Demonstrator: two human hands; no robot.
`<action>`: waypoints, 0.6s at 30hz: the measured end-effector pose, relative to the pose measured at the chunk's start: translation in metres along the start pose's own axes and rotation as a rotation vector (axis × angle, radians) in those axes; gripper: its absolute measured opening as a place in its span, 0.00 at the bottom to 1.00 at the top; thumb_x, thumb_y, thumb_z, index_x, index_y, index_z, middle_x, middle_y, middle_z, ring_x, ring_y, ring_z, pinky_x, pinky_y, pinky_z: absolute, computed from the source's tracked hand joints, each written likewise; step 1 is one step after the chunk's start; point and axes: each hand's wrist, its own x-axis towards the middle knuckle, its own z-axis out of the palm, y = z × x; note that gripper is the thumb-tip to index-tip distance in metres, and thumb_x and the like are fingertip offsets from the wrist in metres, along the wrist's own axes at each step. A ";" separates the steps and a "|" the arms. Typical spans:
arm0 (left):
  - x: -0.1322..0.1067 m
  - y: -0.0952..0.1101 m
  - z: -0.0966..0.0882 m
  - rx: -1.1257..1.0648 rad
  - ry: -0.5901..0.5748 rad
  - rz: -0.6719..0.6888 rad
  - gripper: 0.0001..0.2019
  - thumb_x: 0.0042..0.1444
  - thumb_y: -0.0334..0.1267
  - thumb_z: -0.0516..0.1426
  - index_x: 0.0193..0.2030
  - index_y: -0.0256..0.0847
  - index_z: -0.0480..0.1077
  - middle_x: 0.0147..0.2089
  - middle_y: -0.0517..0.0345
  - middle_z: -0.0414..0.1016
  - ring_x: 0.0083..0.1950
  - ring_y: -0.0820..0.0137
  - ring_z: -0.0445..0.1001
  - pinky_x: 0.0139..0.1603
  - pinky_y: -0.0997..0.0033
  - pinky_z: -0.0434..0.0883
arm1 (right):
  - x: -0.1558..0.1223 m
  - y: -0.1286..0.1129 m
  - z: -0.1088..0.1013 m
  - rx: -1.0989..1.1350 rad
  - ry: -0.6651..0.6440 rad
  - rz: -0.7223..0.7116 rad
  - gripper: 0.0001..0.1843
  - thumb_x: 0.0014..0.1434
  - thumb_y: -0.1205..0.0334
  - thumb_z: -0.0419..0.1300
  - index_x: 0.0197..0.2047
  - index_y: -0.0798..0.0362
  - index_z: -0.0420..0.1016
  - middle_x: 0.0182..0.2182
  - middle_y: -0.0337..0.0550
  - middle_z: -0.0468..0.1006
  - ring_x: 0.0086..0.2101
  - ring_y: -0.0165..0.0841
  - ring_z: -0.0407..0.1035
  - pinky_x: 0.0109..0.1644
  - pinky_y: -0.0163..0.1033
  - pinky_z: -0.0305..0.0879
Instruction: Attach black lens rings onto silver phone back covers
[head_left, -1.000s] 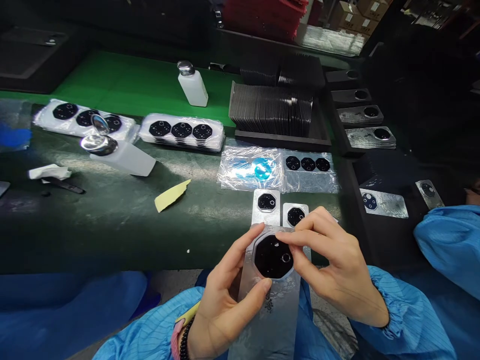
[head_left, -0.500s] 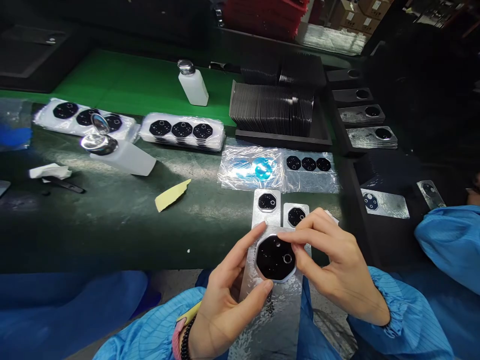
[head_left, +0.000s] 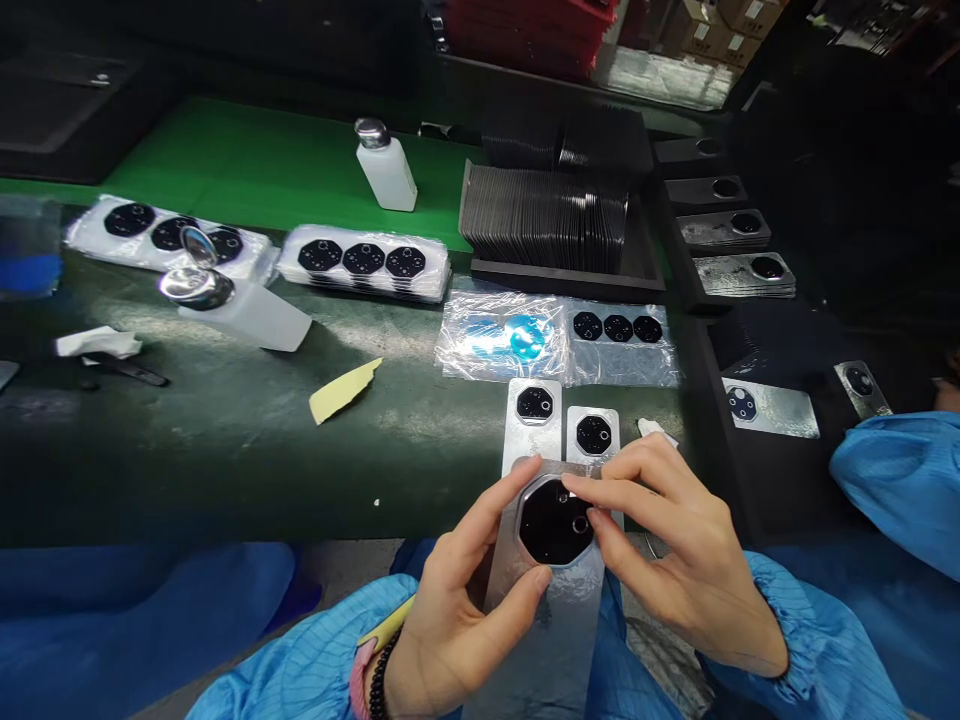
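Observation:
My left hand [head_left: 457,610] grips a silvery phone back cover [head_left: 544,640], its fingertips at the top edge and its thumb beside the camera opening. A black octagonal lens plate [head_left: 551,530] sits in that opening; whether it lies fully flat I cannot tell. The thumb and index finger of my right hand [head_left: 675,550] press on the plate's upper right rim. Just beyond lie two more silvery back covers, one on the left [head_left: 534,440] and one on the right [head_left: 594,455], each with a black lens plate.
Film sheets with black plates [head_left: 619,355] lie ahead, and a rack of dark panels [head_left: 544,220] stands behind. To the left are a tipped white bottle [head_left: 251,315], an upright bottle [head_left: 390,175] and yellow paper [head_left: 341,392]. Another person's blue sleeve [head_left: 900,480] is at right.
Both hands and the back cover have shifted slightly right and down. The cover has tilted a little, so its reflections differ. Both hands keep their hold.

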 end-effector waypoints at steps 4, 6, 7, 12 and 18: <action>0.000 0.000 0.000 0.021 -0.007 0.021 0.31 0.56 0.25 0.58 0.62 0.59 0.63 0.57 0.65 0.75 0.55 0.69 0.75 0.54 0.80 0.70 | -0.003 -0.001 0.001 -0.041 0.001 -0.022 0.14 0.61 0.74 0.54 0.47 0.52 0.73 0.29 0.40 0.70 0.33 0.32 0.63 0.34 0.40 0.67; 0.000 0.000 0.000 0.035 -0.012 0.031 0.31 0.55 0.25 0.58 0.62 0.60 0.63 0.57 0.65 0.75 0.55 0.69 0.75 0.54 0.80 0.70 | -0.004 -0.001 0.002 -0.062 0.007 -0.033 0.14 0.61 0.75 0.54 0.47 0.53 0.72 0.30 0.40 0.70 0.34 0.32 0.63 0.35 0.40 0.67; 0.001 0.001 0.000 0.043 -0.015 0.033 0.31 0.55 0.24 0.58 0.62 0.60 0.63 0.57 0.66 0.74 0.55 0.69 0.75 0.54 0.80 0.70 | -0.005 0.000 0.003 -0.072 0.011 -0.038 0.14 0.60 0.75 0.55 0.47 0.53 0.72 0.30 0.40 0.71 0.34 0.33 0.63 0.35 0.41 0.67; 0.002 0.001 0.001 0.065 -0.012 0.049 0.32 0.55 0.24 0.59 0.62 0.60 0.62 0.57 0.66 0.75 0.54 0.68 0.75 0.54 0.79 0.71 | -0.007 0.001 0.004 -0.113 0.025 -0.054 0.14 0.61 0.74 0.55 0.48 0.52 0.72 0.30 0.41 0.71 0.34 0.34 0.63 0.36 0.42 0.68; 0.002 0.002 0.001 0.051 0.034 0.034 0.28 0.55 0.28 0.60 0.61 0.55 0.66 0.53 0.59 0.78 0.49 0.63 0.79 0.49 0.72 0.76 | -0.009 0.002 0.004 -0.191 0.022 -0.094 0.12 0.61 0.71 0.56 0.48 0.55 0.73 0.30 0.42 0.71 0.35 0.34 0.63 0.37 0.42 0.68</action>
